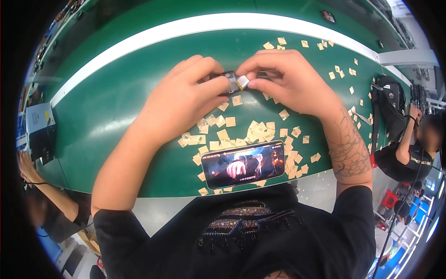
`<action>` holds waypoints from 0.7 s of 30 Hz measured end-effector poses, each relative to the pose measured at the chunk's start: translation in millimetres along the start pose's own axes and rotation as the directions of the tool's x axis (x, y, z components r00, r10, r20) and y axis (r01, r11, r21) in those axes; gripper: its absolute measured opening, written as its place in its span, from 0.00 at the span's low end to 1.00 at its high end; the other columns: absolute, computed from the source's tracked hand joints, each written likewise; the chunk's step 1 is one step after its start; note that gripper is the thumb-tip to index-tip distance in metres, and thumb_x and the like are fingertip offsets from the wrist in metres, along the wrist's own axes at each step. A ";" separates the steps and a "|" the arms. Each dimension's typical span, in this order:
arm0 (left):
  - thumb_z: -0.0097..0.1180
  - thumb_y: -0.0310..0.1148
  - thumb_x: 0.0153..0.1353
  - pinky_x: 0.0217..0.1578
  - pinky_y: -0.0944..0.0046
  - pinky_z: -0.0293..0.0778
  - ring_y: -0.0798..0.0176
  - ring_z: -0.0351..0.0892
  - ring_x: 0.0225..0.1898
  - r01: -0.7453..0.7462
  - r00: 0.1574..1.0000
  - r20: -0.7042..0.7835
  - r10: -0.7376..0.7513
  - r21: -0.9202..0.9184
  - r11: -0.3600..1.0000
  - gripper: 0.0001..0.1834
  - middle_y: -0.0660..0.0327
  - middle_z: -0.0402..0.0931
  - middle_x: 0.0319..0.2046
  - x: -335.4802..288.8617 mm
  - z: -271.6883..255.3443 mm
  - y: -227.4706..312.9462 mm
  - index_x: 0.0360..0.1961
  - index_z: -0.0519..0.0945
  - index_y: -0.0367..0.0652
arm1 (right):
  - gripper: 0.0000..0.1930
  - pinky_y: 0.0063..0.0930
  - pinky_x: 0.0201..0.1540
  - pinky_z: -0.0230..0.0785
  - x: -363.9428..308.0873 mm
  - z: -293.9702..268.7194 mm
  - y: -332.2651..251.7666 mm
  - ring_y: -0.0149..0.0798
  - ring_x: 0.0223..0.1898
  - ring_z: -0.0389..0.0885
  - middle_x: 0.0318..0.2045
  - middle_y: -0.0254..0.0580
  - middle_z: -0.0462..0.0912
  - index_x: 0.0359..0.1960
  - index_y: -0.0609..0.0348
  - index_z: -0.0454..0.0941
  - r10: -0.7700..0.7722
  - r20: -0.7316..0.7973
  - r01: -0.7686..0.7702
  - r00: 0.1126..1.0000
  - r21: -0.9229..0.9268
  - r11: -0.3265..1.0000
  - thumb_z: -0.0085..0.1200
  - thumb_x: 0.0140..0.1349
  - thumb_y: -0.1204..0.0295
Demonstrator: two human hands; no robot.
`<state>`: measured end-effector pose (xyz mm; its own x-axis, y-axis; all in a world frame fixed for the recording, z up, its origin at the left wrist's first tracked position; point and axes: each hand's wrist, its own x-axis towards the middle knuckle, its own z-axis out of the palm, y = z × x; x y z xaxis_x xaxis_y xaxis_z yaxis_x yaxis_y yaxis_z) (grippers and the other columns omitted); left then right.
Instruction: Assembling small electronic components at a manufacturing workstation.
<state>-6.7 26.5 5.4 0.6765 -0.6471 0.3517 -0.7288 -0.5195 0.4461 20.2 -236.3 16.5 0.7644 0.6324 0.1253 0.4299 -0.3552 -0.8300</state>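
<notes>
Both hands meet over the green table. My left hand [197,86] is closed round a small dark device housing [231,80], whose left part is hidden by the fingers. My right hand [283,76] pinches a small silvery battery pack [243,82] with a yellowish edge, tilted against the right end of the housing. Something dark and thin, perhaps a wire, shows between the right fingers; I cannot make it out. Below the hands, many small cream paper squares [231,122] lie scattered, several right under the housing.
A phone [243,164] playing a video lies on paper squares near the table's front edge. A black bag [389,102] stands at the right, a black-and-white box [41,128] at the left. A white strip [223,22] crosses the table's far side. Other people sit on both sides.
</notes>
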 end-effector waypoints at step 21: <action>0.76 0.22 0.52 0.44 0.55 0.80 0.49 0.81 0.43 0.074 0.997 0.011 -0.073 -0.125 0.989 0.21 0.57 0.77 0.42 0.5 2.6 1.2 0.46 0.81 0.39 | 0.07 0.46 0.44 0.79 -2.7 32.5 -17.1 0.56 0.41 0.86 0.36 0.49 0.86 0.43 0.62 0.85 0.003 -0.164 -0.036 0.987 -0.202 0.979 0.60 0.64 0.80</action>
<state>-7.5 24.1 4.0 0.7268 -0.6132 0.3093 -0.6578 -0.4920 0.5703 -4.9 -209.5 12.7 0.8340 0.5102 0.2100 0.4898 -0.5096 -0.7073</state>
